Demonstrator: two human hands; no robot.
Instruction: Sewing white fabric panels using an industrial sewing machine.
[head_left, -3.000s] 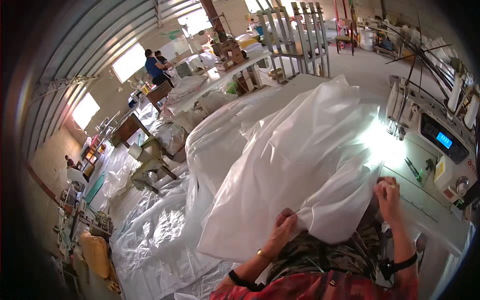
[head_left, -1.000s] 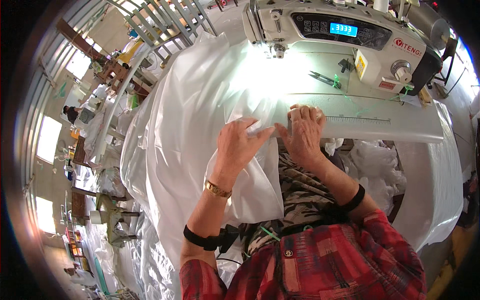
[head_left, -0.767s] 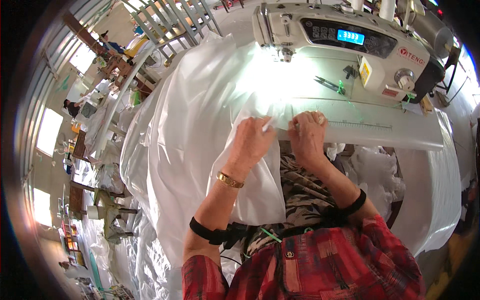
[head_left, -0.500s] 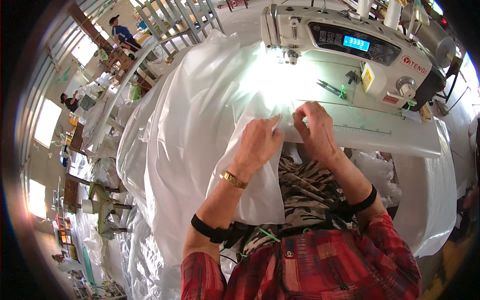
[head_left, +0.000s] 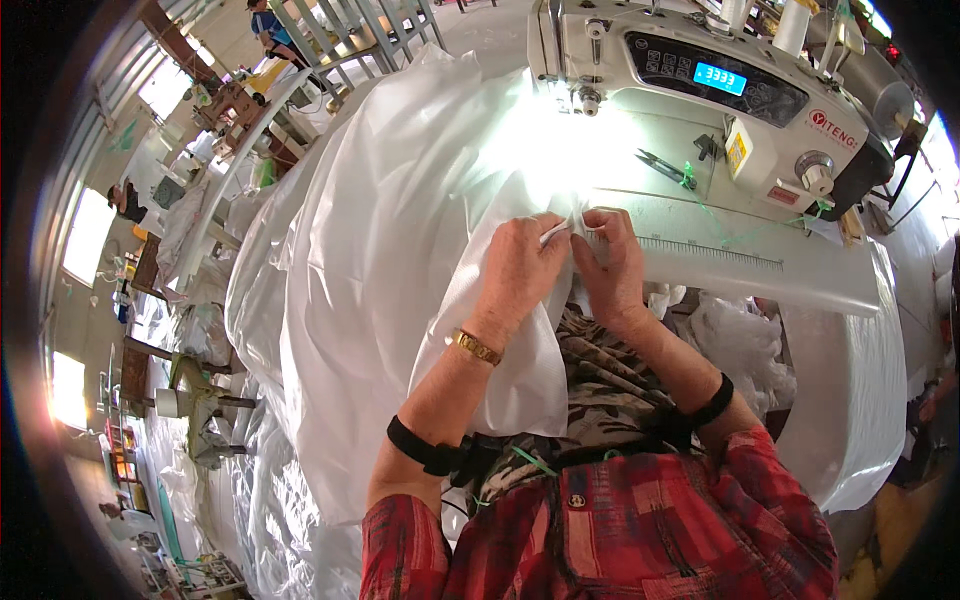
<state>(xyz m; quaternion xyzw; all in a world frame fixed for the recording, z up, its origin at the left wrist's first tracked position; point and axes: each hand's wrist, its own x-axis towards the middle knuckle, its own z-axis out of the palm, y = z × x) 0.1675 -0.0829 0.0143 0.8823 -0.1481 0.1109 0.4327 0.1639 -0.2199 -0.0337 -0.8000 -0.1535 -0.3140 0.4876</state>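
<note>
A large sheet of thin white fabric (head_left: pixel 370 250) drapes over the left of the sewing table and down across my lap. My left hand (head_left: pixel 520 262) pinches its folded edge just in front of the brightly lit sewing area. Close beside it, my right hand (head_left: pixel 612 262) has thumb and fingers closed on the same edge. Beyond both hands stands a white sewing machine (head_left: pixel 720 85) with a lit blue display; glare hides the spot under its needle. Thread snips (head_left: pixel 665 168) lie on the table to the right of the glare, tangled with green thread.
A ruler scale (head_left: pixel 710 250) runs along the table's front edge, right of my hands. White thread cones (head_left: pixel 795 25) stand behind the machine. Crumpled white material (head_left: pixel 740 340) sits below the table. Another person (head_left: pixel 272 35) is at the far left, near a metal rack (head_left: pixel 350 40).
My right hand has drawn in to the left and slightly down, nearer my left hand. The folded edge between them shows more clearly. The view has shifted a little.
</note>
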